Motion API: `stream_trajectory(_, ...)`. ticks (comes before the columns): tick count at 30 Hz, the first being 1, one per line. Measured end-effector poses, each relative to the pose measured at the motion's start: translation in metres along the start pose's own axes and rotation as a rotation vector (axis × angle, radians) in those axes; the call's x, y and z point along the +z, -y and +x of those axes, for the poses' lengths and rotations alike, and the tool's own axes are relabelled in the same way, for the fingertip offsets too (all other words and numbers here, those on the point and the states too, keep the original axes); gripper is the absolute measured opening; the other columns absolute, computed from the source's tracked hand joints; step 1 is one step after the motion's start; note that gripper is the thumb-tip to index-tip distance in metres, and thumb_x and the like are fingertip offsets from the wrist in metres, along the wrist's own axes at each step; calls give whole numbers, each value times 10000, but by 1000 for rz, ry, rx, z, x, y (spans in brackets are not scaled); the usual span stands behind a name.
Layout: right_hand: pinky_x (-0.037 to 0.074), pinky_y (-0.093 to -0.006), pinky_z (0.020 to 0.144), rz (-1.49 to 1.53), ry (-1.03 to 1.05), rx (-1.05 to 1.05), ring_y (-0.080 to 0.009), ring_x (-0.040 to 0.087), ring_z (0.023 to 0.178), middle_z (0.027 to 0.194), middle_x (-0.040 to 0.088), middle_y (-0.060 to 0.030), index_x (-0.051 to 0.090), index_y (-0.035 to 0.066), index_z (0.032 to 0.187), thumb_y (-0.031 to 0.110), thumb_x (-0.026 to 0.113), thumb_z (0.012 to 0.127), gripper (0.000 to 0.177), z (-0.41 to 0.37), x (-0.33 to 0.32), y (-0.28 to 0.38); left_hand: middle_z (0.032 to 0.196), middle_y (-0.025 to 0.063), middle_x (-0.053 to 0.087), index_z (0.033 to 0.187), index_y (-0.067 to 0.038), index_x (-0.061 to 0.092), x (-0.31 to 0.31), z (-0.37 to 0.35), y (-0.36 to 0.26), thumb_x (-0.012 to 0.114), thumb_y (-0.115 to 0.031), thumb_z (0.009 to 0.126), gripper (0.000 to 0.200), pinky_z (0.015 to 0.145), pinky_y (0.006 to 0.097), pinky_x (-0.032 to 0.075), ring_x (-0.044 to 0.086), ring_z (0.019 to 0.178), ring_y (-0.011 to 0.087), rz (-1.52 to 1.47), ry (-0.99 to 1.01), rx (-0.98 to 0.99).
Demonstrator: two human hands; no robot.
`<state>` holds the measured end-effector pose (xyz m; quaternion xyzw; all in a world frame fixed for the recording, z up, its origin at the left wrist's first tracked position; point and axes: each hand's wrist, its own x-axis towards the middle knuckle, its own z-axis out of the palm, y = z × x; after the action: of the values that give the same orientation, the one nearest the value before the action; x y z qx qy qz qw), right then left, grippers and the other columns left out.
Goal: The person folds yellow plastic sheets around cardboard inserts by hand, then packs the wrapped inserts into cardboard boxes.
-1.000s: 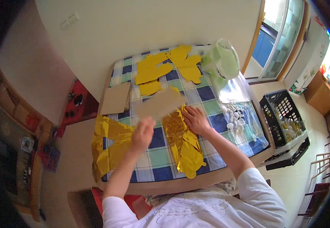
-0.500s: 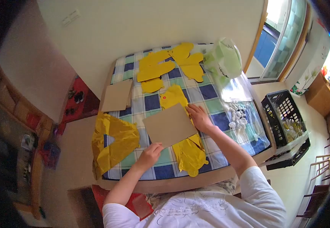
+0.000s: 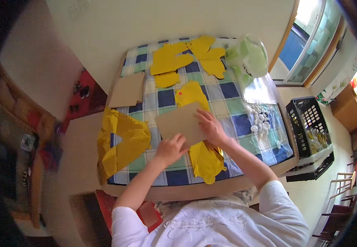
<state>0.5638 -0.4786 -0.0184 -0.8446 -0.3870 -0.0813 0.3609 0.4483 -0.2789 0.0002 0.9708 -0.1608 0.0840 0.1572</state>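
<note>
A tan cardboard sheet (image 3: pixel 177 118) lies over the middle of a crinkled yellow foil piece (image 3: pixel 206 162), hiding part of it. The foil's upper end, with a small red mark, shows beyond the sheet. At the sheet's near corner my left hand (image 3: pixel 171 150) is closed, fingers bent over the edge. My right hand (image 3: pixel 211 127) rests on the sheet's right side, its fingers stretched and slightly apart. Left of the sheet is a wrinkled gold foil piece (image 3: pixel 125 142) with a gap in its middle. More flat yellow pieces (image 3: pixel 172 64) lie farther back.
A checked cloth (image 3: pixel 178 178) covers the bed-like surface. More cardboard (image 3: pixel 127 89) lies at its left. On the right are a green-white plastic bag (image 3: pixel 248 57) and small white flower-like pieces (image 3: pixel 260 119) on clear plastic. Black crates (image 3: pixel 310 127) stand on the floor beyond the right edge.
My left hand has moved up and inward over the near corner of the cardboard. My right hand has shifted from the far right edge onto the sheet's surface. The view has tilted slightly.
</note>
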Motion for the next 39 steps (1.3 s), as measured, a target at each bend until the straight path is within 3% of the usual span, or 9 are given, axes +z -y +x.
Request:
stream_trajectory(3, 335, -446, 1072, -70, 91, -61, -383, 406, 1269, 1371, 445, -199, 502, 41, 1281, 45, 530, 810, 472, -10, 14, 10, 1102, 137, 569, 1099, -55, 577, 3, 35, 21, 672, -227, 803, 356, 840, 438, 497, 571, 1029, 323, -79, -96, -119)
stream_trajectory(6, 300, -461, 1092, -246, 88, -126, -380, 402, 1275, 1371, 440, -211, 494, 32, 1285, 93, 503, 836, 453, -19, 28, 5, 1158, 168, 561, 1161, -64, 591, 5, 70, 58, 625, -233, 833, 371, 929, 430, 448, 540, 1062, 359, 82, -62, -226)
stream_trajectory(9, 317, -460, 1072, -228, 60, -145, -394, 407, 1253, 1355, 435, -214, 492, 29, 1272, 59, 526, 811, 463, -20, 29, 4, 1105, 166, 565, 1123, -55, 618, 14, 89, 76, 613, -205, 831, 329, 920, 430, 440, 525, 1047, 355, 79, -47, -308)
stream_trajectory(15, 316, -446, 1073, -257, 82, -137, -381, 395, 1264, 1359, 429, -206, 488, 47, 1281, 80, 517, 823, 460, -20, 26, 8, 1026, 122, 557, 957, -22, 642, 13, 98, 71, 604, -175, 841, 195, 836, 433, 459, 520, 1002, 306, 46, -63, -297)
stream_trajectory(21, 279, -472, 1099, -218, 110, -103, -389, 391, 1277, 1386, 421, -210, 489, 76, 1296, 123, 476, 850, 449, -20, 28, 7, 929, 141, 576, 905, -28, 624, 5, 98, 65, 567, -159, 870, 147, 779, 449, 466, 557, 924, 332, 9, -302, -172)
stream_trajectory(24, 275, -479, 1101, -233, 113, -124, -394, 383, 1284, 1390, 415, -212, 475, 74, 1314, 127, 474, 854, 464, -20, 31, 3, 916, 149, 582, 902, -36, 621, -10, 99, 55, 548, -154, 880, 140, 772, 447, 478, 582, 910, 335, -128, -187, -296)
stream_trajectory(27, 272, -482, 1102, -245, 101, -124, -394, 376, 1291, 1387, 416, -213, 467, 68, 1323, 129, 473, 855, 472, -21, 30, 4, 951, 148, 587, 908, -43, 619, -5, 103, 64, 538, -155, 881, 141, 775, 446, 491, 597, 919, 320, -65, -167, -255)
stream_trajectory(30, 309, -452, 1075, -270, 66, -150, -391, 399, 1260, 1360, 429, -212, 461, 54, 1318, 71, 526, 804, 519, -22, 31, 3, 979, 147, 587, 912, -46, 625, 1, 108, 58, 532, -147, 876, 143, 797, 443, 495, 594, 942, 319, 42, -27, -347)
stream_trajectory(39, 304, -440, 1079, -259, 84, -156, -362, 398, 1275, 1360, 435, -216, 473, 38, 1301, 88, 545, 790, 518, -22, 26, 6, 974, 145, 579, 904, -35, 645, 24, 99, 63, 542, -128, 862, 145, 827, 433, 477, 566, 940, 324, 86, -163, -250)
